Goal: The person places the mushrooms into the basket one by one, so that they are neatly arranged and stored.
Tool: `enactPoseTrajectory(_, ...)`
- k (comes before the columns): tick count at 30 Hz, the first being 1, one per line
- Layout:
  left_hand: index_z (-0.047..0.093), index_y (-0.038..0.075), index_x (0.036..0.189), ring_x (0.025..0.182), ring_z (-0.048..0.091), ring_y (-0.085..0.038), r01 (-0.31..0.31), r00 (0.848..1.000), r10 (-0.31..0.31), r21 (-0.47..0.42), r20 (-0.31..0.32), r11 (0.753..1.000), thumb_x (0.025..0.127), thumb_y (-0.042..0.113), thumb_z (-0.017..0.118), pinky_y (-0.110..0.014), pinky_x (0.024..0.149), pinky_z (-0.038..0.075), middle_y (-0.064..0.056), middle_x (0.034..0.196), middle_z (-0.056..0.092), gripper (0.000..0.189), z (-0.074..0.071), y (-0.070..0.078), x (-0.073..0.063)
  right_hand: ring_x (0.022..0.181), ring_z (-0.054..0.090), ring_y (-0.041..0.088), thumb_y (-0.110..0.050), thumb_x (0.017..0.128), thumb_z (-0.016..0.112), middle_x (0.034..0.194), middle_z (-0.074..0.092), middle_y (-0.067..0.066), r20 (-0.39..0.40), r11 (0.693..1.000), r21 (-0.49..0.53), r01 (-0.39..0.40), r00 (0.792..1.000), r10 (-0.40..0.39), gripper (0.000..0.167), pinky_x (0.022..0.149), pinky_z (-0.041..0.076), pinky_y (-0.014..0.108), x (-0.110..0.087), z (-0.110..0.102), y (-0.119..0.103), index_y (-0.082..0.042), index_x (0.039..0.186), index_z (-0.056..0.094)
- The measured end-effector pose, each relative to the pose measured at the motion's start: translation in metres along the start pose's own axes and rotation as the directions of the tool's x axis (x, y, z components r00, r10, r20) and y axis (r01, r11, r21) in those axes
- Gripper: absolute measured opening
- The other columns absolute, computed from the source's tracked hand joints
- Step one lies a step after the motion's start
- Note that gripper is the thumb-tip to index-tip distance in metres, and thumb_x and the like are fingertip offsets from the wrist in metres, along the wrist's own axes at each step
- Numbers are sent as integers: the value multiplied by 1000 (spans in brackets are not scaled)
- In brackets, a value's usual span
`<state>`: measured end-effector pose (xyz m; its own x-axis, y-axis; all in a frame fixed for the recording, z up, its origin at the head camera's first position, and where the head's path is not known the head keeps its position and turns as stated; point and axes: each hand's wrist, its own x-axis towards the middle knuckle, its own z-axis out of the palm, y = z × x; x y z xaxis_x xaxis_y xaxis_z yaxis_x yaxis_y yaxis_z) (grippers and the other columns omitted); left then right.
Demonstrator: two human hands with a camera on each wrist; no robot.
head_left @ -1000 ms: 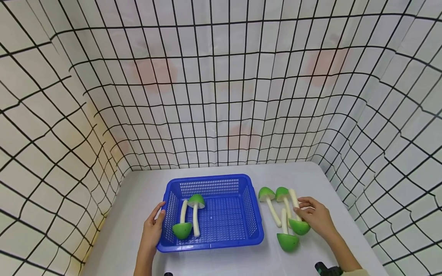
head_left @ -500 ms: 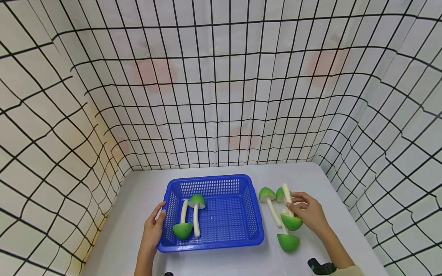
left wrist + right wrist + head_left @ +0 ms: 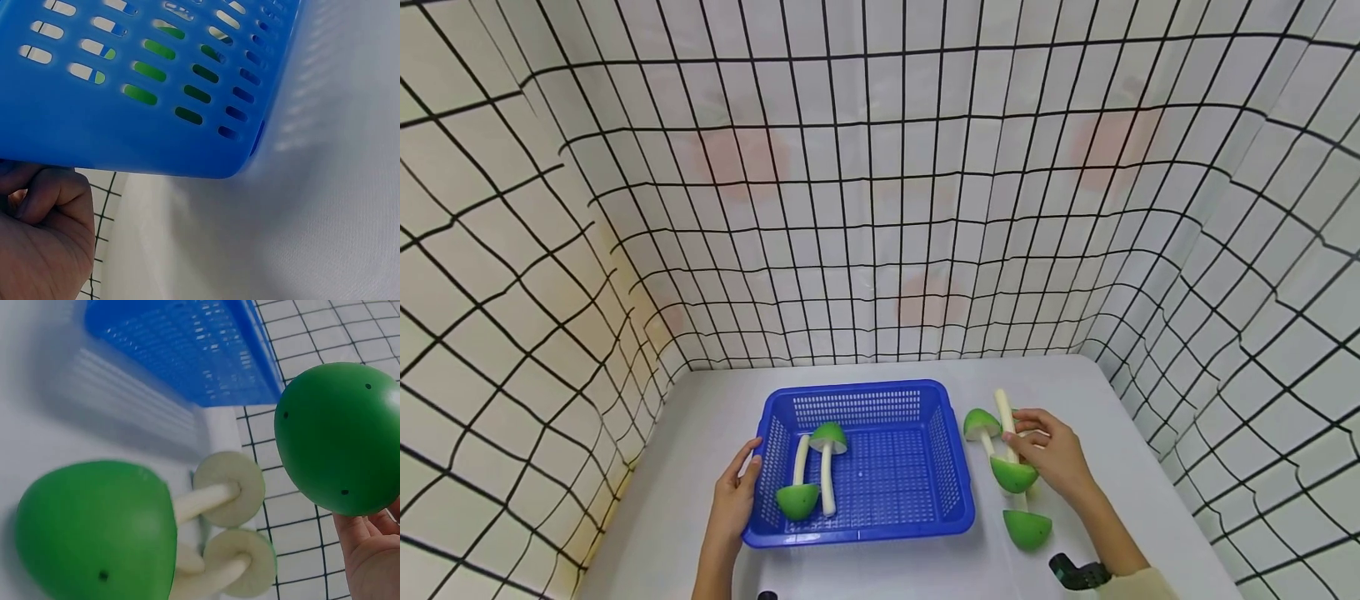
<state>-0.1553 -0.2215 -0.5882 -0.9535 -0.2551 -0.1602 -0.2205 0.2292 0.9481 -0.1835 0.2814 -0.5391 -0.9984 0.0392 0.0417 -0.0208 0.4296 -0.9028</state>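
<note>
My right hand [image 3: 1056, 454] pinches the pale stem of a green-capped toy mushroom [image 3: 1013, 476], its cap hanging down toward me. In the right wrist view the held mushroom's cap [image 3: 340, 437] is large and hides most of the fingers. Below it on the table lie three more mushrooms, one with its cap [image 3: 1027, 530] nearest me. Another mushroom [image 3: 981, 423] lies by the basket's right side; the third is mostly hidden behind the right hand. My left hand [image 3: 733, 496] grips the left rim of a blue plastic basket [image 3: 156, 147]. Two mushrooms [image 3: 827, 467] lie inside the basket, on its left side.
White cloth covers the table [image 3: 715, 400]. A black grid net [image 3: 880, 208] stands in front of white sheets at the back and both sides. A black device [image 3: 1078, 573] sits on the right wrist.
The right hand has lifted the mushroom from the right of the group and carried it left, over the others toward the basket. The left hand and basket have stayed in place.
</note>
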Motion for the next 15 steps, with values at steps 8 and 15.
enactPoseTrajectory(8,46,29,155,98,67,-28,-3,1000,3,-27,-10,1000,108,45,48,-31,76,60,-26,137,61,50,-4,3,1,82,68,8,-29,94,78,118,64,17,33,998,65,-4,999,2,49,66,60,28,8,18,-18,-7,133,60)
enactPoseTrajectory(15,45,29,156,98,68,-30,15,1000,-15,-7,0,1000,108,45,49,-38,79,62,-27,136,61,50,0,2,0,82,69,11,-29,93,78,119,64,17,59,996,92,-20,998,14,49,67,61,30,7,30,-23,-8,133,60)
